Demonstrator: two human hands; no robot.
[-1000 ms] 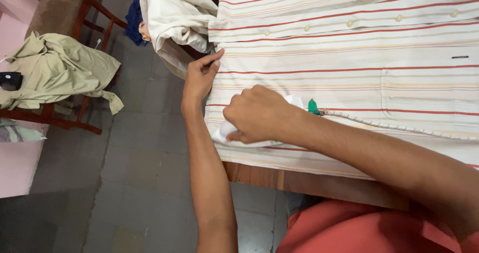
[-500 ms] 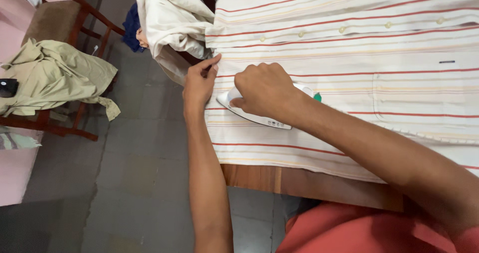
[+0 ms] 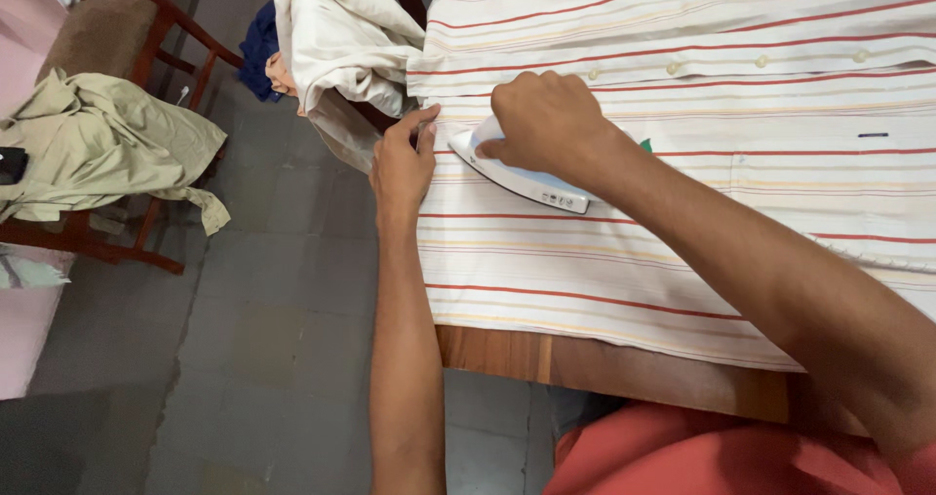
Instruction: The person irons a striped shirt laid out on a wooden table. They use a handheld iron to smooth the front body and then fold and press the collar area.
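Striped shirt (image 3: 624, 251): lies spread flat on the wooden table (image 3: 604, 363), cream with red and yellow stripes, button placket running along its far side. It serves as the reference for all positions below.

Right hand (image 3: 544, 119): clenched around the handle of a white electric iron (image 3: 526, 178). The iron rests soleplate-down on the shirt, near the shirt's left hem edge and just below the button placket. A small green part of the iron shows behind the wrist. The right forearm crosses the shirt diagonally from the lower right.

Left hand (image 3: 405, 163): not grasping anything; fingers extended and pressed flat on the shirt's left hem edge, just beside the nose of the iron. Whether hand and iron touch cannot be determined.

Surroundings: a cream cloth (image 3: 341, 37) hangs in a heap off the table's far left corner, touching the shirt's upper left corner. A dark blue garment (image 3: 258, 41) lies behind that cloth. Well to the left of the shirt, a wooden chair (image 3: 127, 37) carries a crumpled olive-green garment (image 3: 107, 149). The floor (image 3: 244, 339) beneath is grey tile. A red garment (image 3: 702, 456) on the person shows below the table edge.
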